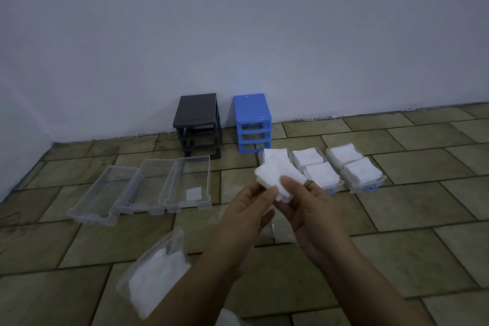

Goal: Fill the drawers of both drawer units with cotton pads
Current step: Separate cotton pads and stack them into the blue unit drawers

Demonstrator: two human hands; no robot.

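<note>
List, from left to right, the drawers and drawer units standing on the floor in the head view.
Three clear empty drawers → black drawer unit → blue drawer unit → three drawers filled with cotton pads.

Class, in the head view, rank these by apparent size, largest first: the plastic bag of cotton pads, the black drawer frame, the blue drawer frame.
1. Clear plastic bag of white cotton pads, though nearness inflates it.
2. Black plastic drawer frame and blue plastic drawer frame: alike, unranked.

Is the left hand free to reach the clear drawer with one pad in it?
Probably not yet. The left hand and right hand both hold a stack of cotton pads. Nothing blocks the floor path to that clear drawer.
</note>
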